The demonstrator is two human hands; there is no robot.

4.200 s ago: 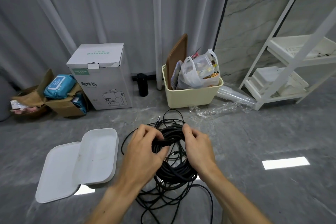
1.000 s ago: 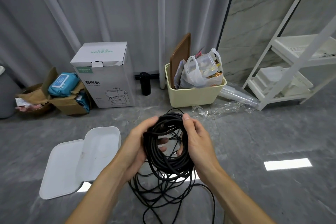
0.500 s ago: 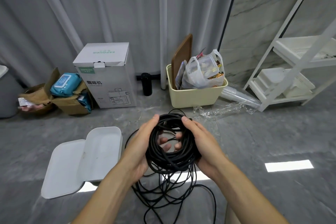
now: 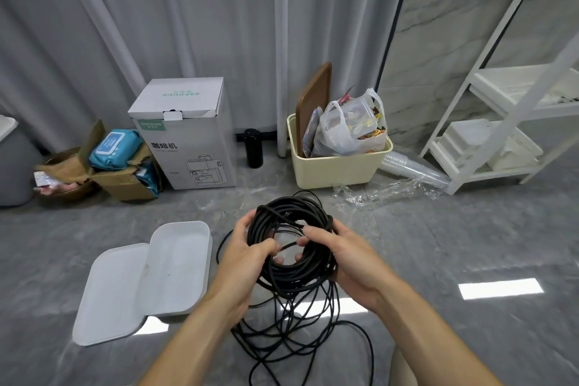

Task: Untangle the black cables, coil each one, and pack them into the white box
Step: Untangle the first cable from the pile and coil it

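Observation:
A thick ring of coiled black cable (image 4: 291, 273) is held up above the floor between both hands. My left hand (image 4: 247, 257) grips its left side, fingers curled through the ring. My right hand (image 4: 347, 257) grips the right side, thumb and fingers pinching strands near the ring's middle. Loose tangled black cable (image 4: 294, 332) hangs from the coil and sprawls on the grey floor below. The open white box (image 4: 175, 266) lies on the floor to the left, with its white lid (image 4: 106, 294) beside it, overlapped by the box.
At the back stand a white carton (image 4: 185, 135), a cream bin (image 4: 338, 163) with bags and a brown board, a small black cylinder (image 4: 253, 147) and a brown cardboard box (image 4: 125, 178). A white shelf rack (image 4: 507, 116) stands at the right, crumpled clear plastic (image 4: 391, 191) before it.
Both hands lifted the cable coil off the floor and turned it more upright. Over the last half second the right fingers moved into the ring's middle to pinch strands.

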